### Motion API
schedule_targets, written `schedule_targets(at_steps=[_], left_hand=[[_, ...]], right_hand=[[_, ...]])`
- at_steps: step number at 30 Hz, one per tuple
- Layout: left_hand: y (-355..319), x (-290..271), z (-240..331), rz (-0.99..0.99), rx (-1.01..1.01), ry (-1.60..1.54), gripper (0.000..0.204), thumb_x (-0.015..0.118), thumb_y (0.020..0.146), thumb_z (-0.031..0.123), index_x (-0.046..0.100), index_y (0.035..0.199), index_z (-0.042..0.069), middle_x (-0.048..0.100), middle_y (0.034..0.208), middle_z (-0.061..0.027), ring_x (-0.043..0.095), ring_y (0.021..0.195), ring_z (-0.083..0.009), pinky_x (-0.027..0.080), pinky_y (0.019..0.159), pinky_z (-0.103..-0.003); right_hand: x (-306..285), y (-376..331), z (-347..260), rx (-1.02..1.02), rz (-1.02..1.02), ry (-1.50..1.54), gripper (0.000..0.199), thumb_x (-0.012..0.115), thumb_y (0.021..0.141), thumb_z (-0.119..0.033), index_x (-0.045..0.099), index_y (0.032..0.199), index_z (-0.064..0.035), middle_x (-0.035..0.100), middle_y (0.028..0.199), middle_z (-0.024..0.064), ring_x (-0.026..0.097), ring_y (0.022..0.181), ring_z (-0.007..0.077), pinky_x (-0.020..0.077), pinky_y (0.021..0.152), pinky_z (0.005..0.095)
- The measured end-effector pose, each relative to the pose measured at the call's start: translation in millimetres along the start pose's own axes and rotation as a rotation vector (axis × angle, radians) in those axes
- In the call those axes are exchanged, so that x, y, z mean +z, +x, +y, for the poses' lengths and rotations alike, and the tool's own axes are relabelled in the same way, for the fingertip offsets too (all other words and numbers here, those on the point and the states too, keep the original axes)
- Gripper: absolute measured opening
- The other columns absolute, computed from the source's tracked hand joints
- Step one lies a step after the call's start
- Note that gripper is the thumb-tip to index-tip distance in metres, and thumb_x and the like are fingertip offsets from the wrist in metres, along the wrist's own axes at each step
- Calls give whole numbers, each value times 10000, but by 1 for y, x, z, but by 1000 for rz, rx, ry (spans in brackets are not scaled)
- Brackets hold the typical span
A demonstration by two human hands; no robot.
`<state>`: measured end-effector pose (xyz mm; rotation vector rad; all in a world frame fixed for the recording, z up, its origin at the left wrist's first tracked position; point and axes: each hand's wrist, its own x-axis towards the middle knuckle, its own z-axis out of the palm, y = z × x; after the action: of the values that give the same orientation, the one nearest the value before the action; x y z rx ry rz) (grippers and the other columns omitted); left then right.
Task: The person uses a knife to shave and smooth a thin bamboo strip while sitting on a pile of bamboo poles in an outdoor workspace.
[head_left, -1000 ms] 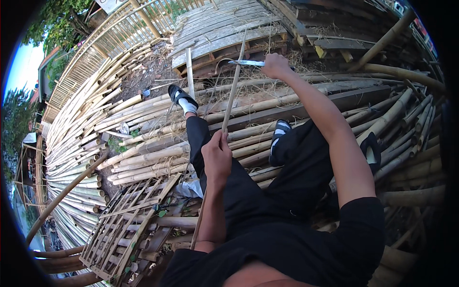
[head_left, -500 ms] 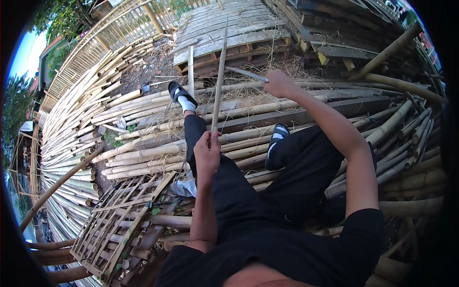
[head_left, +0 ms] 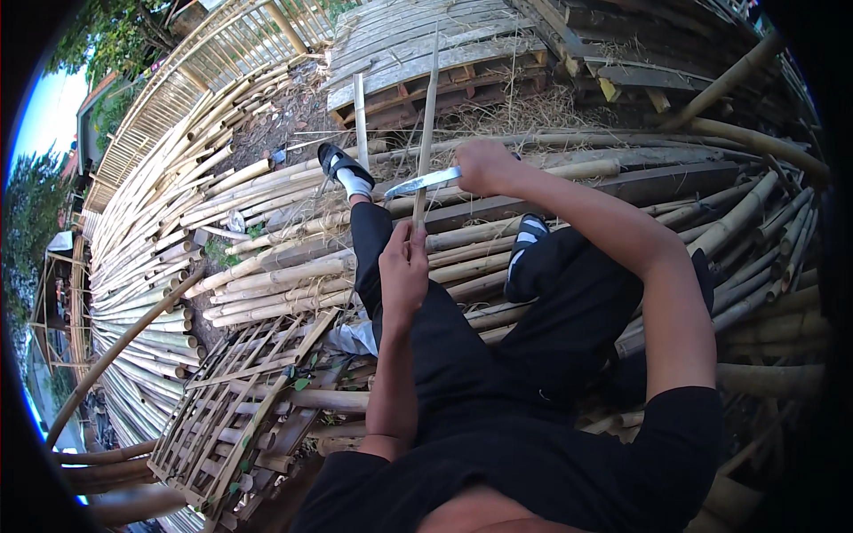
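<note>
I am pinching the thin bamboo strip (head_left: 425, 133) in my left hand (head_left: 404, 271). My right hand (head_left: 484, 166) is squeezing the knife (head_left: 425, 183); I should be cutting away from me.

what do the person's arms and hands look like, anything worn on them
Both forearms are bare and come out of short black sleeves. The left hand and right hand are bare too: no gloves, and no watch, ring or band shows at either wrist.

Bright daylight, sharp centre, fisheye-bent edges
</note>
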<state>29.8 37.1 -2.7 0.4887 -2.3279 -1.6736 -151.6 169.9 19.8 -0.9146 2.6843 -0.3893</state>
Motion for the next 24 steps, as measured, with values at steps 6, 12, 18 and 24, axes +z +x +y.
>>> schedule_targets(at_steps=[6,12,18,24], left_hand=[[-37,-15,-7,-115,-141,-177,165,488,977,162,547,935,14,358,588,70,300,522,-13,225,455,-213],[-40,-31,-31,-52,-172,-179,166,462,994,220,513,945,70,336,520,93,265,401,9,172,362,-187],[-17,-15,-16,-106,-111,-160,170,468,988,196,531,949,43,368,568,78,300,470,1,220,411,-193],[-18,-13,2,-143,-141,-209,179,475,984,171,551,939,15,393,629,54,315,549,-20,258,473,-215]], right_hand=[[-41,50,98,578,337,240,324,545,806,-216,670,1020,-8,657,1027,215,630,1004,351,501,854,444],[-42,28,108,419,303,127,331,546,813,-252,666,987,2,657,951,236,643,920,372,510,809,442],[1,-4,11,-74,148,70,294,545,762,-229,667,790,36,649,815,249,640,800,395,507,772,445],[-2,-2,-5,-105,29,-53,304,549,718,-204,663,822,58,647,839,263,639,850,390,504,789,453]])
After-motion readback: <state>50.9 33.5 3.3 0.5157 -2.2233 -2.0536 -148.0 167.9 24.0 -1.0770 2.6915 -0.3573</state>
